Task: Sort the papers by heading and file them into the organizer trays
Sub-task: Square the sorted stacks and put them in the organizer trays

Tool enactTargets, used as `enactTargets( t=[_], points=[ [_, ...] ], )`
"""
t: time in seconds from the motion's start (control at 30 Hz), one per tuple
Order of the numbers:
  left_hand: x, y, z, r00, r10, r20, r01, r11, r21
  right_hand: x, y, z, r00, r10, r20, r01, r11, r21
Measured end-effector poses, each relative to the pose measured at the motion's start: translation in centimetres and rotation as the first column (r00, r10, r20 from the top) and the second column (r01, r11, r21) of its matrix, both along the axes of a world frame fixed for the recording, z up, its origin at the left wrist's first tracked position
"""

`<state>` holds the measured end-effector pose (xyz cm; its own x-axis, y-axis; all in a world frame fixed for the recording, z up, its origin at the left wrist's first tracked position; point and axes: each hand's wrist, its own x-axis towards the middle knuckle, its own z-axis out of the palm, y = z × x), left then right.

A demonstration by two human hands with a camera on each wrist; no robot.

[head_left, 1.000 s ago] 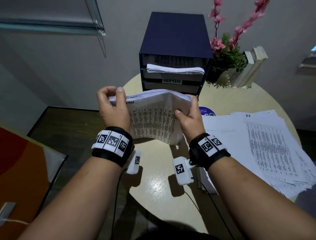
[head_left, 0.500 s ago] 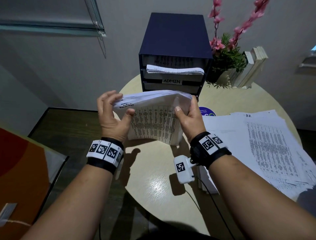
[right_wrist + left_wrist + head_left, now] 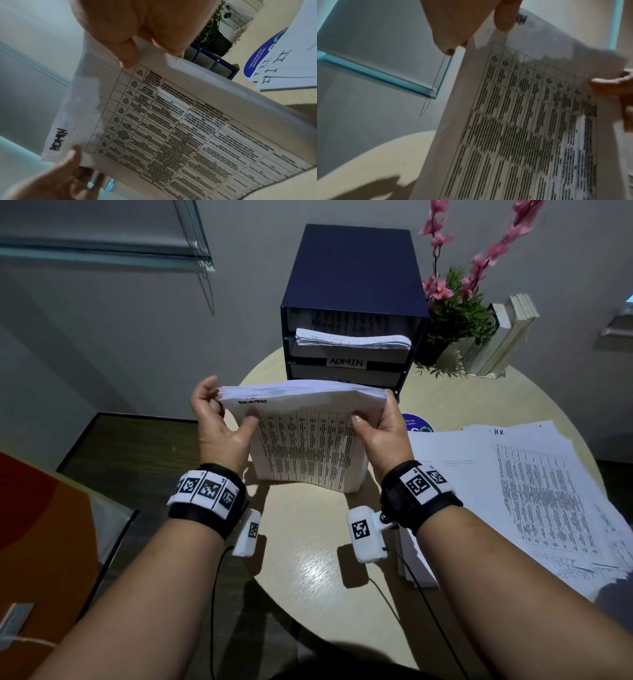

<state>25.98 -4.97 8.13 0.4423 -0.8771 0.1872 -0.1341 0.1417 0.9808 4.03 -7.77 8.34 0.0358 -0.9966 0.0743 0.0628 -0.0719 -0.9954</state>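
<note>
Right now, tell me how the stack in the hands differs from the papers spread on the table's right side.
The held stack stands on edge on the table, squared, gripped by the left hand and right hand; the spread papers lie flat, fanned out, untouched. The held stack is headed ADMIN; the top sheet of the spread papers reads H.R. Both are white sheets with printed tables.

Between both gripping hands we see a paper stack [image 3: 310,440], matt white, printed with black tables and a hand-inked heading. Beyond the grip stands the organizer [image 3: 354,278], with matt dark-blue walls and a white label strip. Beneath the grip, the table [image 3: 318,570] shows pale wood-grain laminate with a glossy sheen. Right of the grip lie loose sheets [image 3: 534,491] of matt printed paper.
</note>
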Motion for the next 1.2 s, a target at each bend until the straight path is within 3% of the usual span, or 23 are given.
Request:
enactTargets(
  t=[0.13,0.27,0.4,0.5,0.57,0.63,0.77,0.9,1.0,1.2],
  points=[
    [-0.1,-0.1,-1.2,0.994,-0.021,-0.106,0.047,0.967,0.251,-0.2,0.0,0.2,1.000,-0.005,0.002,0.005,0.999,-0.032],
    [-1.7,0.5,-0.8,0.994,0.022,-0.106,-0.003,0.983,0.182,-0.3,0.4,-0.5,0.999,-0.044,-0.022,0.042,0.996,-0.082],
    [-2.8,1.6,-2.6,0.999,0.032,-0.018,-0.028,0.979,0.200,0.1,1.4,-2.5,0.982,-0.026,-0.185,0.010,0.996,-0.088],
    [-3.1,2.4,-4.4,0.998,0.058,0.002,-0.057,0.969,0.240,0.5,2.0,-4.1,0.973,0.034,-0.230,-0.031,0.999,0.015],
    [-3.1,2.7,-5.3,0.996,0.058,-0.073,-0.035,0.960,0.278,0.6,2.1,-4.7,0.971,0.030,-0.235,-0.010,0.996,0.085],
    [-3.2,2.7,-5.7,0.984,0.059,-0.168,-0.007,0.955,0.296,0.5,1.9,-4.7,0.981,0.002,-0.192,0.025,0.990,0.138],
    [-2.7,2.6,-6.1,0.986,0.094,-0.135,-0.046,0.946,0.322,0.6,1.3,-4.8,0.980,-0.067,-0.186,0.107,0.971,0.216],
    [-2.2,2.3,-7.3,0.977,0.105,-0.185,-0.029,0.927,0.374,0.8,1.2,-5.4,0.998,-0.061,-0.025,0.066,0.926,0.371],
    [-2.6,2.2,-7.5,0.977,0.091,-0.194,-0.013,0.929,0.371,0.5,0.9,-5.9,0.998,-0.064,0.026,0.050,0.924,0.379],
    [-2.5,2.1,-8.9,0.994,0.021,-0.105,0.030,0.887,0.461,0.9,0.5,-7.8,0.972,0.010,-0.235,0.068,0.944,0.324]
  ],
)
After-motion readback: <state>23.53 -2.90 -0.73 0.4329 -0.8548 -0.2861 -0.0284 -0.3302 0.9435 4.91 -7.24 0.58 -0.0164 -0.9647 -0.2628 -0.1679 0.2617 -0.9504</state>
